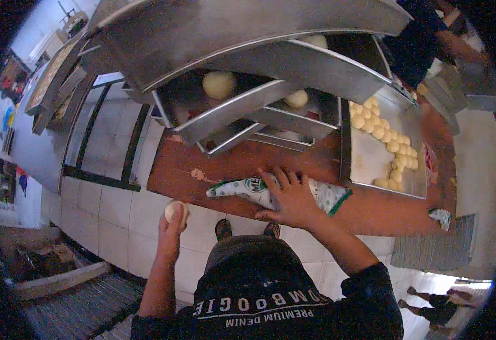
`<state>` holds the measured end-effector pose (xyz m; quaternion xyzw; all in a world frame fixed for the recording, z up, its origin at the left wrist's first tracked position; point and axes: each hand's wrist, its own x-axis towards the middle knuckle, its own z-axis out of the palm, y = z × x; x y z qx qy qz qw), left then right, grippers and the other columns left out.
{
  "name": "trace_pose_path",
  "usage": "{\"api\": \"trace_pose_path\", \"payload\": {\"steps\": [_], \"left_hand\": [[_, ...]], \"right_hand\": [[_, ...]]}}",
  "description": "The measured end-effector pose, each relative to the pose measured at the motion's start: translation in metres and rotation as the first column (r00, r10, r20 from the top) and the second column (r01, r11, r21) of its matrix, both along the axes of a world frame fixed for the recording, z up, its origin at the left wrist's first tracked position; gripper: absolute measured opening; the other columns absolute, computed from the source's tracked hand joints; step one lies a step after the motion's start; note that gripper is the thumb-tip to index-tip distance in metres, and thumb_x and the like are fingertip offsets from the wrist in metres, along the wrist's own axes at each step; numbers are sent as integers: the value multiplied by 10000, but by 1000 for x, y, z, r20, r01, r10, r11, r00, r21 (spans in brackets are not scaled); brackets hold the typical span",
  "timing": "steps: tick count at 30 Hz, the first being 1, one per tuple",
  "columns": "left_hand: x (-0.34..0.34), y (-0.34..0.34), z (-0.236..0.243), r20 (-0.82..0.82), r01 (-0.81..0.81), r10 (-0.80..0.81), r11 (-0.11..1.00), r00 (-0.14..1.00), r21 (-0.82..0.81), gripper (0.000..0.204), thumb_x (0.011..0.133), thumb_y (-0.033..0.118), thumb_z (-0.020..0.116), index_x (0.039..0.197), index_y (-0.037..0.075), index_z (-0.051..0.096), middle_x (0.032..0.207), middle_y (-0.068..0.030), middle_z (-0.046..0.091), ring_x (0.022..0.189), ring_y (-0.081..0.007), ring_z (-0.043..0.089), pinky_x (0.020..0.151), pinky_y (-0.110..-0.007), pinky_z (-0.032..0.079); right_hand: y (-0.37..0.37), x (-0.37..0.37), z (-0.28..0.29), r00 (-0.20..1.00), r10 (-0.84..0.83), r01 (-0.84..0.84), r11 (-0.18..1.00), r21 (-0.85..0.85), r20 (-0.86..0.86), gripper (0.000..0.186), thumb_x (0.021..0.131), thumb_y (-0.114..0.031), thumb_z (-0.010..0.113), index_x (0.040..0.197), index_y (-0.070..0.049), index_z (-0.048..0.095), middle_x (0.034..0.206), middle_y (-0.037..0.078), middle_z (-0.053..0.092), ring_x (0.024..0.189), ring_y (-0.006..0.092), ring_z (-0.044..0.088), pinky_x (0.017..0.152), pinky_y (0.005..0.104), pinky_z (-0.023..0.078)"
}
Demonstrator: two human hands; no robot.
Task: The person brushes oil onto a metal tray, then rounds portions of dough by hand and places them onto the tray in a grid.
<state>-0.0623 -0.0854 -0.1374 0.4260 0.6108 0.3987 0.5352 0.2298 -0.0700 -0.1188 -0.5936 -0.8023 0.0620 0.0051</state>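
Note:
My left hand (pixel 170 231) is closed around a pale dough ball (pixel 175 212), held off the table's near left edge. My right hand (pixel 291 198) lies with spread fingers on top of a white and green plastic packet (pixel 242 190), which is flattened and stretched along the front of the reddish-brown table (pixel 225 161). The packet's middle is hidden under that hand. To the right of it, a metal tray (pixel 364 164) holds several round dough balls (pixel 386 136) bunched along its back and right side.
Metal trays (pixel 242 110) are stacked crosswise at the back, with dough balls (pixel 219 85) inside some. Another person (pixel 418 39) works at the far right. A crumpled wrapper (pixel 441 218) lies at the table's right end. A dark-framed rack (pixel 103 130) stands left on the tiled floor.

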Motion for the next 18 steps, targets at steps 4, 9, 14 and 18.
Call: {"api": "trace_pose_path", "payload": {"steps": [4,9,14,18], "left_hand": [[6,-5,34,-50,-82,84,996,995,38,351,837,91,523,1149,53,366,929,-55,525,756,-129,497,675,-248,433],[-16,11,2,-203,131,-79,956,976,262,346,842,83,541,1143,55,374,934,-100,512,829,-181,517,701,-278,438],[-3,18,12,-450,226,-44,905,892,360,278,822,78,570,1074,20,466,943,-105,546,861,-186,549,758,-283,448],[33,11,35,70,-7,-8,977,998,215,293,783,65,619,1052,28,507,1001,-99,563,889,-170,561,781,-270,452]], "right_hand": [[-2,-4,-14,989,51,-54,998,18,137,779,706,-522,582,1294,-73,338,1127,169,485,1061,319,452,891,465,328],[7,-8,-36,981,113,-120,992,35,160,757,678,-473,625,1263,-64,373,1082,165,510,1033,307,470,878,457,339],[0,-9,-26,994,47,-69,972,224,102,693,700,-460,618,1227,-61,411,1016,136,553,942,289,527,887,447,338],[-8,-35,1,957,109,-63,983,174,-268,519,767,-381,599,1138,-39,476,965,121,570,876,256,552,846,388,388]]}}
